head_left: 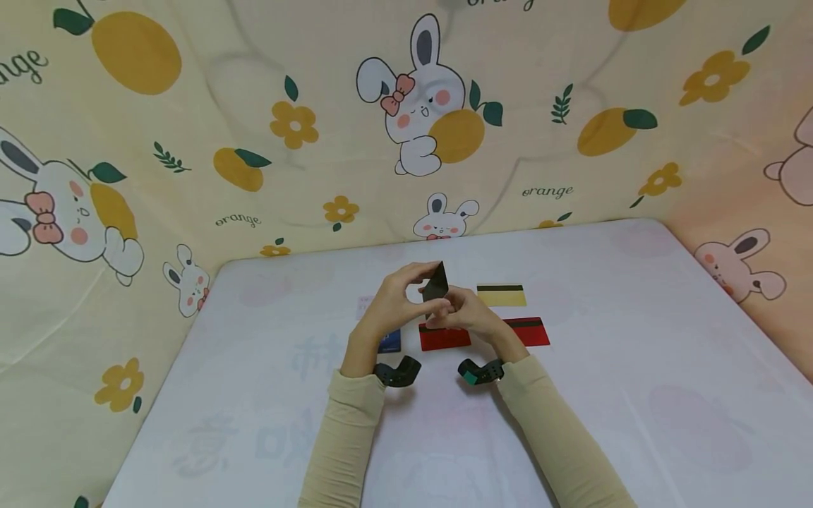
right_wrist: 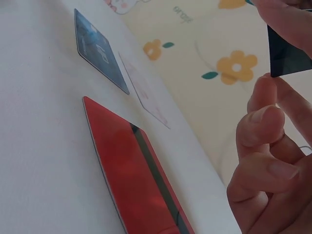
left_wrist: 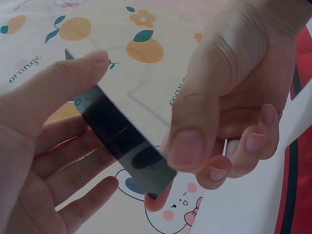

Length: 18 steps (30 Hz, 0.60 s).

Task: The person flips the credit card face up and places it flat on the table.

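Above the table, a dark glossy card (head_left: 435, 283) is held up at a tilt between both hands. The left hand (head_left: 392, 300) grips it, with the thumb near one end in the left wrist view. At the opposite end, the right hand (head_left: 468, 314) pinches a corner of the card (left_wrist: 122, 136) between thumb and a finger. In the right wrist view only part of the dark card (right_wrist: 291, 54) shows. Beneath the hands lie a red card (head_left: 444, 340) with a black stripe and a blue card (head_left: 390, 343), partly covered by the left hand.
Another red card (head_left: 530, 331) lies right of the right wrist, and a yellow card (head_left: 502, 296) with a black stripe is behind it. A pale card (head_left: 364, 306) sits left of the left hand. A patterned cloth (head_left: 343, 141) rises behind the white table (head_left: 635, 339).
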Available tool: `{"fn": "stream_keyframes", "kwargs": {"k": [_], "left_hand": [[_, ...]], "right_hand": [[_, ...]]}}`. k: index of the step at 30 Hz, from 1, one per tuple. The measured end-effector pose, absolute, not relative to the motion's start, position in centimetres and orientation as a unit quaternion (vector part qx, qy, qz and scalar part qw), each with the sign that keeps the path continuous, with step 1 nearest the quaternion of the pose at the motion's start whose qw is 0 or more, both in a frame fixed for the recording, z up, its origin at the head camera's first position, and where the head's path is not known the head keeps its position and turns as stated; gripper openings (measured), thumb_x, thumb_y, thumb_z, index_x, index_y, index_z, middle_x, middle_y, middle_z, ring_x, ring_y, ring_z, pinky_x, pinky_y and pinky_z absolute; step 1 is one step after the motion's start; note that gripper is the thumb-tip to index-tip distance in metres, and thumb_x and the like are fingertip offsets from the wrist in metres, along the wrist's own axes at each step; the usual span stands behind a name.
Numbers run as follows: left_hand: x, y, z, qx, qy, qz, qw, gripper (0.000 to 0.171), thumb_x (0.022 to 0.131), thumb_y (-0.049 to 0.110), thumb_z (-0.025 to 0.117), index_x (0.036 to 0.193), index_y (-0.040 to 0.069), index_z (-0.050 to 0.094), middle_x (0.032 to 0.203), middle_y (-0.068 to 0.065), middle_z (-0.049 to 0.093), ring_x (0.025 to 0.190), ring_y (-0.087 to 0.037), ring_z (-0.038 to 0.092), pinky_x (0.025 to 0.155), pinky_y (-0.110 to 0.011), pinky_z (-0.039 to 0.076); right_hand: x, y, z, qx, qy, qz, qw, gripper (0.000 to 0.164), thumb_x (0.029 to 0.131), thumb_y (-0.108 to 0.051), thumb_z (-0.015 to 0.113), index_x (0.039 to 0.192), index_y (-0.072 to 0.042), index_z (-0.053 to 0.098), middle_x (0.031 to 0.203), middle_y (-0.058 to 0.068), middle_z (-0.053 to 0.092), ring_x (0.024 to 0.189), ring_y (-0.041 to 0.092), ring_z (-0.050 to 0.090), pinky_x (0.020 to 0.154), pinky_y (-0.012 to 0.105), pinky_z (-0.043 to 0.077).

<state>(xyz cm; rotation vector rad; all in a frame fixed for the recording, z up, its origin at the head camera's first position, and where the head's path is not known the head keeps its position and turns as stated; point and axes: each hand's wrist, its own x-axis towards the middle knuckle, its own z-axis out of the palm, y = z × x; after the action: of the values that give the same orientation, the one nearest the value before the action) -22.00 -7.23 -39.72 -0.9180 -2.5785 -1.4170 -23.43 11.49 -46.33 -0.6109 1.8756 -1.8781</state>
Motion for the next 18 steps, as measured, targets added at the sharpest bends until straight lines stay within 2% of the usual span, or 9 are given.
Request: {"fn": "stream_keyframes", "kwargs": {"k": [4, 10, 14, 18], "left_hand": [[-22.06, -7.41, -39.73, -0.292, -0.836, -0.463, 0.029, 0.063, 0.080, 0.018, 0.079, 0.136, 0.006, 0.053, 0.130, -0.014, 0.062, 0.118, -0.030, 0.060, 0.102, -0.047, 0.049], [-21.96, -7.77, -39.52, -0.284, -0.837, -0.466, 0.030, 0.064, 0.082, 0.018, 0.077, 0.138, 0.004, 0.051, 0.130, -0.015, 0.062, 0.121, -0.029, 0.060, 0.103, -0.042, 0.049], [-22.01, -7.99, -39.49, -0.284, -0.835, -0.471, 0.030, 0.065, 0.082, 0.018, 0.076, 0.138, 0.002, 0.049, 0.131, -0.016, 0.061, 0.122, -0.030, 0.060, 0.104, -0.042, 0.048], [-22.14, -8.08, -39.55, -0.288, -0.832, -0.474, 0.035, 0.065, 0.082, 0.018, 0.077, 0.139, 0.003, 0.049, 0.130, -0.015, 0.062, 0.121, -0.028, 0.060, 0.104, -0.040, 0.049]], "right_hand": [[-23.43, 11.41, -46.37, -0.226, 0.674, -0.676, 0.195, 0.057, 0.088, -0.005, 0.063, 0.137, 0.012, 0.040, 0.090, -0.014, 0.067, 0.084, 0.006, 0.064, 0.082, 0.020, 0.054], [-23.40, 11.26, -46.37, -0.230, 0.711, -0.641, 0.174, 0.044, 0.086, -0.008, 0.067, 0.126, 0.005, 0.050, 0.079, -0.007, 0.055, 0.073, 0.008, 0.053, 0.069, 0.021, 0.050], [-23.48, 11.32, -46.29, -0.240, 0.734, -0.617, 0.155, 0.042, 0.085, -0.007, 0.067, 0.125, -0.001, 0.055, 0.080, -0.002, 0.050, 0.074, 0.011, 0.049, 0.065, 0.022, 0.046], [-23.57, 11.37, -46.25, -0.237, 0.751, -0.598, 0.147, 0.045, 0.083, -0.009, 0.070, 0.126, -0.006, 0.057, 0.085, 0.002, 0.049, 0.080, 0.015, 0.049, 0.068, 0.022, 0.045]]}}
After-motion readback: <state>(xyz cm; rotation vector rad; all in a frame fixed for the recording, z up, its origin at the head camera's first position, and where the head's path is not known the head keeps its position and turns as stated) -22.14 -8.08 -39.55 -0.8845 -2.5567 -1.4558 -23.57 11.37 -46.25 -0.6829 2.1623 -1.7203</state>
